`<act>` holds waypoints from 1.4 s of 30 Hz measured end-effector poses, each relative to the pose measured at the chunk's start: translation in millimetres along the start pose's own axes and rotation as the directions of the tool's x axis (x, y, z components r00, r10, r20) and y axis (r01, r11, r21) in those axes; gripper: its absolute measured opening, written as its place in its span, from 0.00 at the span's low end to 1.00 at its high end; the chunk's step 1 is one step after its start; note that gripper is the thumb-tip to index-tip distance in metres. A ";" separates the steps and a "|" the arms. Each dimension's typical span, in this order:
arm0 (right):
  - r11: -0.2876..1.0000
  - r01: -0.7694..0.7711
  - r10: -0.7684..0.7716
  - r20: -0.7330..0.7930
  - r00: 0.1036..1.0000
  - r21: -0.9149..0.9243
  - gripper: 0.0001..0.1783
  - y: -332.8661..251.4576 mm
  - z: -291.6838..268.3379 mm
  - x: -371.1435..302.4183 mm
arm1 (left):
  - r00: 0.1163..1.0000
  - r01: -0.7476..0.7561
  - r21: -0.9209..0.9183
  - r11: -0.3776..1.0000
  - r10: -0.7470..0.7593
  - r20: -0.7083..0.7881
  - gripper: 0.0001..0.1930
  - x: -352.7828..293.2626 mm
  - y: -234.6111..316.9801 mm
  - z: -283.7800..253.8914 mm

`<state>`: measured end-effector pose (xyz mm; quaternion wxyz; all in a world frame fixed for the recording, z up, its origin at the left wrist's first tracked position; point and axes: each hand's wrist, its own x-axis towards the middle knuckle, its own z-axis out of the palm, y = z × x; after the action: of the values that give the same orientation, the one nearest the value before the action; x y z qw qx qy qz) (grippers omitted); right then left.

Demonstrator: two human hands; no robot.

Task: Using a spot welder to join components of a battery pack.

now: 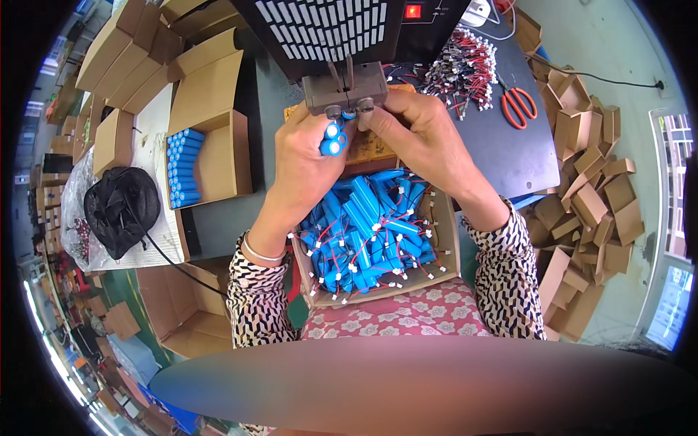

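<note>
My left hand (302, 156) is closed around a few blue cylindrical battery cells (331, 147), their pale ends facing me. Just beneath the metal head (345, 89) of a black bench machine (327, 33), another blue cell end (350, 114) shows between my hands. My right hand (429, 138) has its thumb and fingers pinched together beside that head; whatever they grip is hidden. Below my wrists, an open cardboard box (448, 251) at my lap holds many blue cells (367, 211) with red and black leads and white connectors.
At left, an open carton (231, 156) holds rows of bare blue cells (183, 167), near a black mesh bag (122, 211). Orange-handled scissors (518, 107) and a heap of connector leads (465, 71) lie on the dark table (520, 160). Small cardboard boxes (589, 182) pile up at right.
</note>
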<state>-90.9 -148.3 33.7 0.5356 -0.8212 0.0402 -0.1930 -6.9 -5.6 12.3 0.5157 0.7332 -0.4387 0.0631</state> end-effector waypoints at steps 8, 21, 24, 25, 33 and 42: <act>0.975 -0.219 0.220 0.020 0.975 -0.043 0.06 -15.3 -27.4 -17.2 | 0.999 -0.019 -0.003 1.000 0.018 -0.042 0.06 0.9 -7.7 1.6; 0.974 0.153 -0.139 0.091 0.986 -0.169 0.05 -9.7 -20.8 -32.9 | 0.864 0.503 -0.236 0.831 -0.485 0.135 0.12 0.0 6.8 -43.0; 0.973 0.150 -0.143 0.056 0.988 -0.175 0.05 -13.7 -13.6 -29.6 | 0.865 0.498 -0.207 0.842 -0.498 0.052 0.09 2.6 9.0 -31.6; 0.968 0.184 -0.177 0.058 0.983 -0.168 0.05 -9.3 -14.1 -23.1 | 0.944 0.328 -0.067 0.942 -0.325 0.057 0.08 5.1 6.6 -26.5; 0.996 -0.080 0.080 0.004 0.997 0.029 0.06 -9.0 -3.4 -5.1 | 0.999 -0.040 0.106 0.994 0.039 0.015 0.13 -1.1 -5.7 -2.0; 0.994 -0.107 0.109 -0.059 0.992 0.038 0.12 -4.4 9.5 3.0 | 0.994 -0.109 0.118 0.987 0.111 -0.012 0.12 0.3 -5.9 -5.3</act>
<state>-85.4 -139.0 35.1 0.5580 -0.8021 0.0975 -0.1893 -0.6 -1.0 10.8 0.4717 0.7362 -0.4692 0.1241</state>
